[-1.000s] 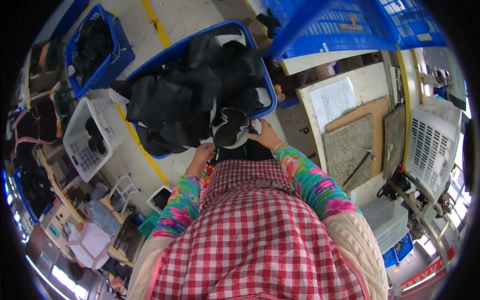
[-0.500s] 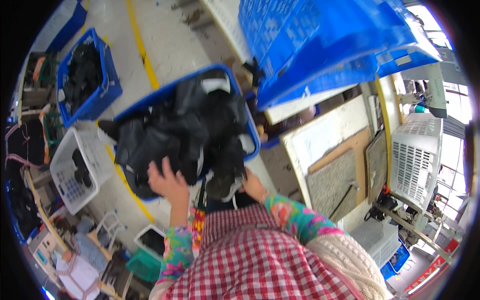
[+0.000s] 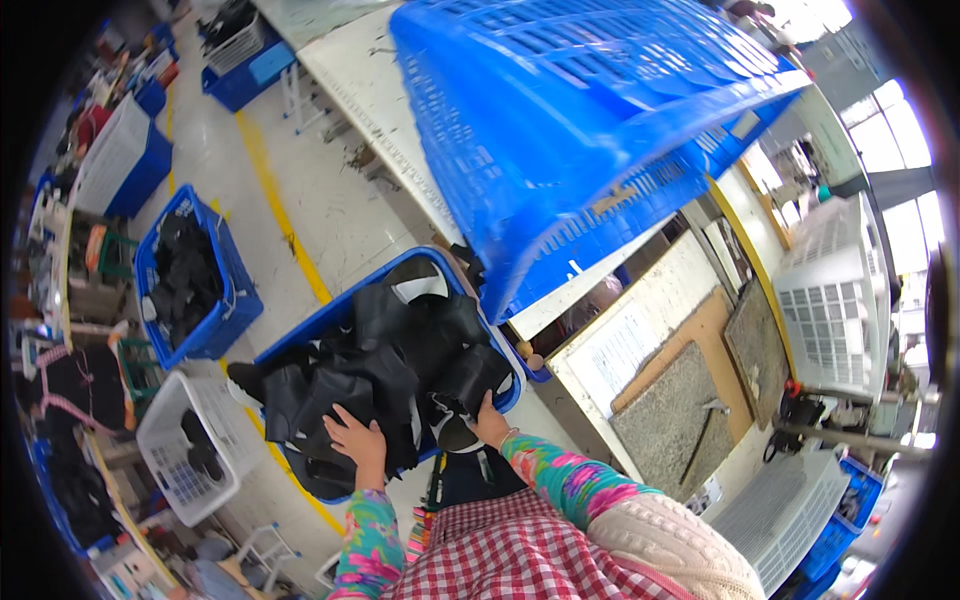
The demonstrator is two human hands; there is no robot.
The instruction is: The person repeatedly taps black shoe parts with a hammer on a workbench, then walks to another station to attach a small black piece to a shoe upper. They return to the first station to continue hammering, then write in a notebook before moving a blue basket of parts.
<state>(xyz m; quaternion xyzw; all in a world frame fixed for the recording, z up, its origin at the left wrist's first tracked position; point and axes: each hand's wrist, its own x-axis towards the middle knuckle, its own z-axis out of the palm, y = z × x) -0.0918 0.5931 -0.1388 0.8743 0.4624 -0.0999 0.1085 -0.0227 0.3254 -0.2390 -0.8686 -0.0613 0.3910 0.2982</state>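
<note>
A blue crate (image 3: 440, 258) in front of me is heaped with black leather-like pieces (image 3: 370, 370), several showing white lining; they resemble shoe uppers. My left hand (image 3: 357, 440) lies over the near left of the heap, palm down, with its fingers spread and nothing gripped. At the near right corner my right hand (image 3: 490, 424) is closed on the edge of a black shoe upper (image 3: 457, 434) with a pale rim. Part of that piece and some of the right fingers are hidden.
A large blue crate (image 3: 520, 150) rests tilted on the white bench (image 3: 350, 80) at right. To the left stand another blue crate (image 3: 235, 320) of black pieces and a white basket (image 3: 185, 470). Yellow lines (image 3: 285, 225) mark the floor. A board-fronted cabinet (image 3: 640, 350) is at right.
My view has tilted, so the crate and both hands appear lower. The left hand has come down onto the heap. The right hand keeps the black piece at the crate's near corner.
</note>
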